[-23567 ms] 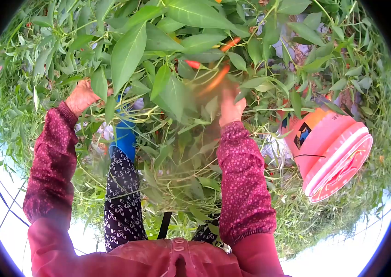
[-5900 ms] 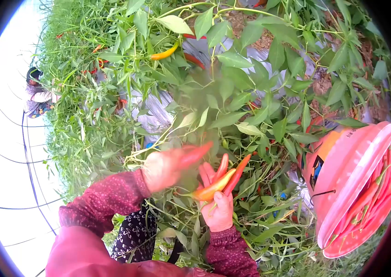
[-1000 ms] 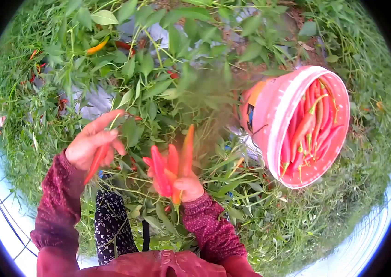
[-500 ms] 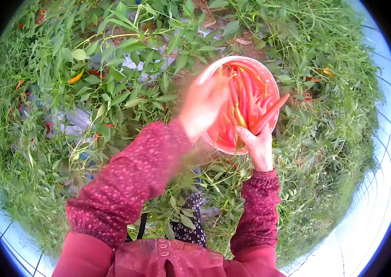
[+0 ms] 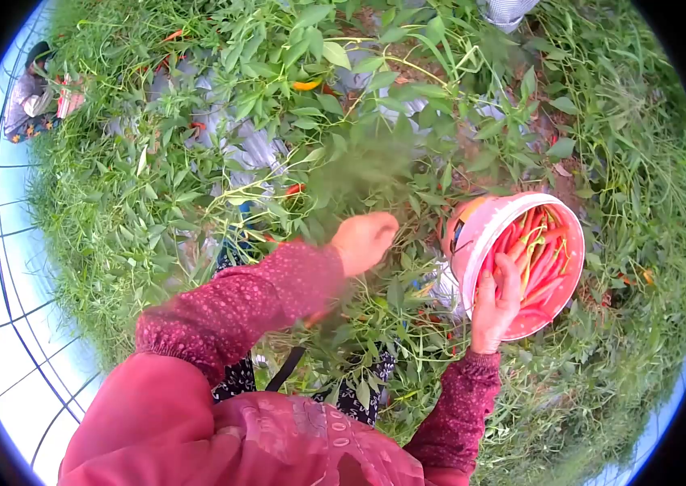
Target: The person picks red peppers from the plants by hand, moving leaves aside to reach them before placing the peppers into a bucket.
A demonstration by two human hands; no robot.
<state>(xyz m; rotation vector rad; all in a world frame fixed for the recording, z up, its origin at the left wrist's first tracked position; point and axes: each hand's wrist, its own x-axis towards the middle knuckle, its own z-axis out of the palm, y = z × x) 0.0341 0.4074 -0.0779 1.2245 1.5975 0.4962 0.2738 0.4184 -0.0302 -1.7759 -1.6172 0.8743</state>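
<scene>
A pink-and-white bucket [image 5: 479, 253] with red chili peppers [image 5: 539, 257] in it is at the right, its mouth tilted toward me. My right hand [image 5: 496, 312] grips its near rim, with fingers reaching inside against the peppers. My left hand [image 5: 365, 241] is to the left of the bucket, among the pepper plants, its fingers curled closed. Whatever those fingers hold, if anything, is hidden. Leaves just above that hand are smeared by motion.
Pepper plants [image 5: 278, 194] spread all around, over silvery ground film [image 5: 258, 150]. An orange chili [image 5: 306, 85] and a red one [image 5: 295, 189] show among leaves. Another person [image 5: 31, 101] is at the far left, near the greenhouse wall [image 5: 3, 267].
My left hand has left the bucket and moved down among the plants. The view has swung, so the bucket appears farther right and lower. The chili under my right thumb no longer sticks out.
</scene>
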